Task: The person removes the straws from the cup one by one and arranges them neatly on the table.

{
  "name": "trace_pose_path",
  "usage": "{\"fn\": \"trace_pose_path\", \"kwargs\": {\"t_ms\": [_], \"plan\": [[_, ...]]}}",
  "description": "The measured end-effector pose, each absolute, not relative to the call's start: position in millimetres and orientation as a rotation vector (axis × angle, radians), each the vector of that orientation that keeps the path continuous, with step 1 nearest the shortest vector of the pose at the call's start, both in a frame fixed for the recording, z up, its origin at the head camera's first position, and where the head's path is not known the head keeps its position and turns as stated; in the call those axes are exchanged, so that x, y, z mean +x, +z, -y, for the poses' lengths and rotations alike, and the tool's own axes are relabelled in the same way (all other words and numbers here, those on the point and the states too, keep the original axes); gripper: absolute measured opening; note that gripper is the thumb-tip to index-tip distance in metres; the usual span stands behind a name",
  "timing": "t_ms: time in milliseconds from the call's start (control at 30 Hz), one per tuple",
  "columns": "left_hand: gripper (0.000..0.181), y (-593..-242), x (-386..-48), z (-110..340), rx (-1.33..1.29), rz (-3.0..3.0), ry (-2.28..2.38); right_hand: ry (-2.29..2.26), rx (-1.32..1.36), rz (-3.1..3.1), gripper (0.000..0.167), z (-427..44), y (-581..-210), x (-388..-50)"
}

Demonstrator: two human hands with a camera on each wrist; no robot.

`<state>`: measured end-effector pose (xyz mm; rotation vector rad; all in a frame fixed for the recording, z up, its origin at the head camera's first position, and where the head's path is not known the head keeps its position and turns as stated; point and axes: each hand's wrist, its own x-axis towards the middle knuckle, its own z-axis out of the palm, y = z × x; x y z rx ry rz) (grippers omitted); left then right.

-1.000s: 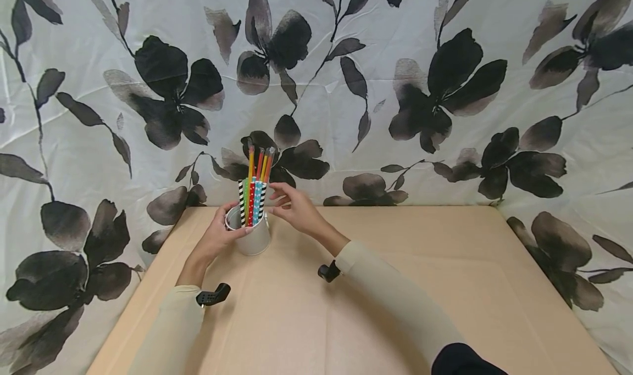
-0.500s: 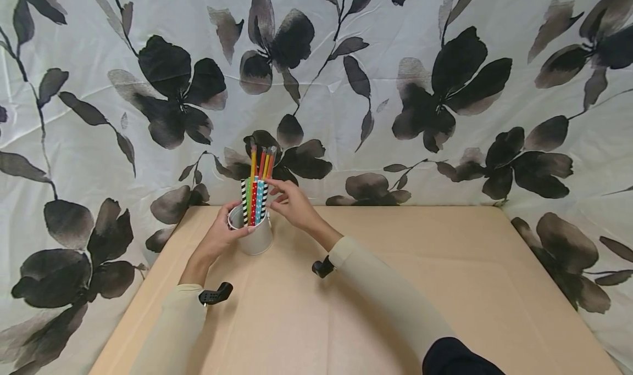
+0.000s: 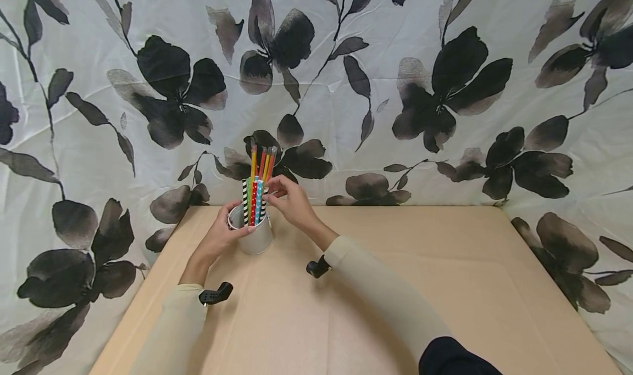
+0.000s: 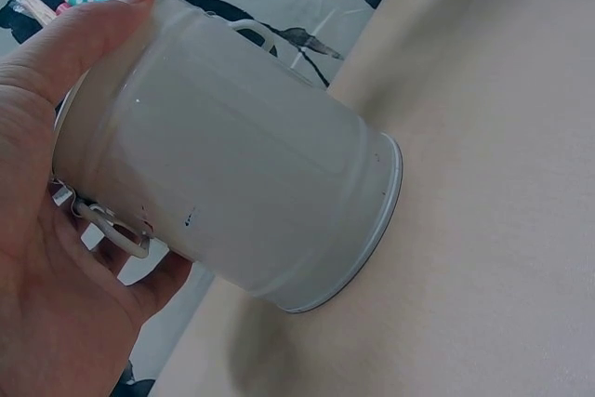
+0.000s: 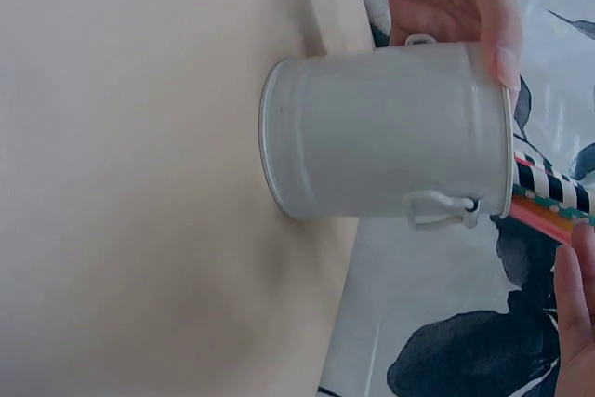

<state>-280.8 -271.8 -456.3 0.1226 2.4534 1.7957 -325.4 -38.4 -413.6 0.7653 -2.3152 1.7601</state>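
A pale grey metal pail (image 3: 255, 240) with small side handles stands near the table's far edge. My left hand (image 3: 220, 238) grips its rim from the left, the thumb over the near side. Inside stand patterned straws (image 3: 254, 202): striped, green, red-dotted and blue-dotted. Taller orange and yellow sticks (image 3: 264, 163) rise behind them, their kind too small to tell. My right hand (image 3: 294, 202) reaches in from the right, thumb and forefinger pinching the right-hand black-and-white striped straw (image 3: 264, 203). In the right wrist view the right fingers (image 5: 572, 295) are partly cut off.
The pail stands on a tan table (image 3: 395, 287), whose back edge runs just behind it. A white cloth with dark flowers (image 3: 356, 106) hangs behind and at both sides. A black wrist device (image 3: 216, 294) sits at each cuff.
My right hand has shifted slightly left, and its thumb and forefinger have closed in on the striped straw. The left hand keeps its grip on the pail.
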Motion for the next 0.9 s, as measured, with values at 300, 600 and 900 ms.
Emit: {"fn": "trace_pose_path", "kwargs": {"t_ms": [300,600,900], "plan": [[0.097,-458,-281,272,0.133,-2.440,1.805,1.830,0.715,2.369,0.031,48,-418,-320],[0.098,-457,-282,271,0.132,-2.452,1.778,1.892,0.720,2.375,0.024,49,-419,-321],[0.097,-457,-283,273,0.122,-2.451,1.763,1.892,0.777,2.237,0.028,43,-409,-322]]}}
